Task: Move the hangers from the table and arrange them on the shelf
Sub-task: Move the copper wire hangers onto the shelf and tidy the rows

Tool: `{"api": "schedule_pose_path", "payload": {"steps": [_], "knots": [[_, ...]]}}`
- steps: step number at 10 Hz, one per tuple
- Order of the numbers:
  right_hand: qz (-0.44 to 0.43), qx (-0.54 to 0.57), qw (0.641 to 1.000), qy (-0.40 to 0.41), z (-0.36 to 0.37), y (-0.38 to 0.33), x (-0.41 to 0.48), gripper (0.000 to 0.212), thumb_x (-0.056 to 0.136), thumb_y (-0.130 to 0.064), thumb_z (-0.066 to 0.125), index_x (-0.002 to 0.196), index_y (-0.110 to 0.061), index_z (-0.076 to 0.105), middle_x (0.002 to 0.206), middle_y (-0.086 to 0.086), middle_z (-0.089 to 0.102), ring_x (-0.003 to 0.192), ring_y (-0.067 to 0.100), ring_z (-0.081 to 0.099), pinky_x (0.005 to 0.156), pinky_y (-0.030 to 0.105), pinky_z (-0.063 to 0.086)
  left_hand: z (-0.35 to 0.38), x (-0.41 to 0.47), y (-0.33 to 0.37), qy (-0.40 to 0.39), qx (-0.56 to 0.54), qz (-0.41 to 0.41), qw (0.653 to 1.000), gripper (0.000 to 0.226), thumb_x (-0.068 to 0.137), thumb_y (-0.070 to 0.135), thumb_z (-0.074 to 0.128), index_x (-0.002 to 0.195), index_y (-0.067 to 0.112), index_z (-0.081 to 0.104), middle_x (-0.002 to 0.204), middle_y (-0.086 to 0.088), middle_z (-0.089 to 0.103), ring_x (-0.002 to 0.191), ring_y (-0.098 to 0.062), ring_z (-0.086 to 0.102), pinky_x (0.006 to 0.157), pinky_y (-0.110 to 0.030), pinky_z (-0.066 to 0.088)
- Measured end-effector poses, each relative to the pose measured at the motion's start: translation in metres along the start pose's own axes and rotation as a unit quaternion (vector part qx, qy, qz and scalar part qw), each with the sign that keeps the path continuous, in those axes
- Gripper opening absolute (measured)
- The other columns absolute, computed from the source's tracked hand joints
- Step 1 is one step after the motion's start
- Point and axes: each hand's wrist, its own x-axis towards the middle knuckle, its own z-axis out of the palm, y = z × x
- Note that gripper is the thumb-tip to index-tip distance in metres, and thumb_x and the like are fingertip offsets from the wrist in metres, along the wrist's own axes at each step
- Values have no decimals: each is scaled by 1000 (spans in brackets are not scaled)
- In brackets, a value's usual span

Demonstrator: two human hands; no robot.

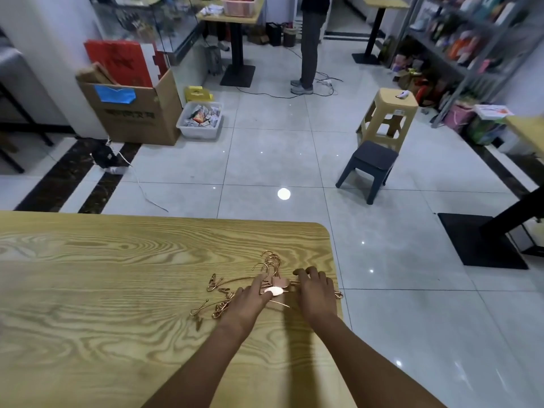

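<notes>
Several rose-gold metal clip hangers [232,285] lie in a loose pile near the right edge of the wooden table [103,275], their hooks pointing away from me. My left hand [250,301] lies flat on the pile's middle with fingers stretched forward over the hanger bars. My right hand [315,290] rests on the pile's right end, fingers lightly bent over the hangers near the table edge. Both hands hide parts of the pile. A grey metal shelf [471,45] filled with goods stands at the far right of the room.
Beyond the table is tiled floor with a dark grey stool [368,169] and a beige stool [388,119] on the way to the shelf. A cardboard box [132,113] and a white bin [201,120] sit at the left. A person [310,42] stands at the back.
</notes>
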Motion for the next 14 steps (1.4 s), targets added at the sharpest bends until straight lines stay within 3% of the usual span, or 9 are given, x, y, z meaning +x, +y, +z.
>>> {"api": "schedule_pose_path", "payload": {"steps": [1,3,4,5,8,10,11,13,14], "knots": [[-7,-5,1000,7,-5,-2,1,46,93,-17,48,137,-25,41,136,4,44,124,24,41,102,34,30,-18,-11,-1,-43,41,0,998,32,97,21,41,128,23,43,104,4,46,107,-33,52,91,-42,41],[-36,40,998,-23,-13,-9,-1,40,98,-38,43,136,-25,43,132,4,48,122,26,44,98,36,33,-53,-25,-12,29,-113,-131,984,32,94,15,46,126,19,48,118,-9,42,100,-28,53,83,-35,42],[-39,88,995,-24,-11,-19,1,40,97,-44,42,133,-26,45,128,3,52,118,25,47,94,34,36,-66,-33,-19,39,-163,-148,975,20,96,20,46,114,14,50,93,0,45,93,-24,52,73,-31,37],[-20,101,994,-21,-7,-23,1,38,96,-44,45,130,-26,48,125,2,54,116,24,50,92,35,38,-83,-44,-35,24,-204,-195,959,19,93,30,51,80,21,39,75,0,44,78,-26,46,64,-36,28],[-98,-40,992,-74,18,-39,-3,45,97,-12,41,141,-20,35,135,13,42,119,32,44,96,39,37,-88,-74,-74,6,-227,-251,941,25,90,31,54,77,19,37,74,-1,46,84,-30,52,63,-34,30],[-91,-87,990,-68,30,-52,0,47,97,-12,38,141,-25,34,144,16,31,119,36,42,100,42,35,-76,-79,-82,-14,-210,-245,946,27,91,30,53,72,27,34,75,1,45,82,-27,47,64,-29,31],[-74,-89,993,-23,32,-57,-3,42,85,-17,63,125,-25,53,130,20,50,101,37,57,91,44,44,-75,-79,-82,-6,-221,-247,943,26,91,30,54,73,25,36,74,2,45,74,-21,42,63,-23,31],[-119,-99,988,-23,47,-54,-12,59,15,-14,92,69,-17,69,62,12,65,53,31,62,52,36,52,-68,-88,-92,-38,-162,-164,972,9,95,40,45,89,34,44,83,21,41,74,2,39,86,-32,33],[-137,-141,980,-32,33,-57,-19,40,33,-14,93,66,-14,69,68,14,66,61,32,63,53,38,52,-74,-87,-81,-24,-150,-160,975,16,97,35,44,81,34,40,79,21,38,72,-3,39,81,-30,33]]}}
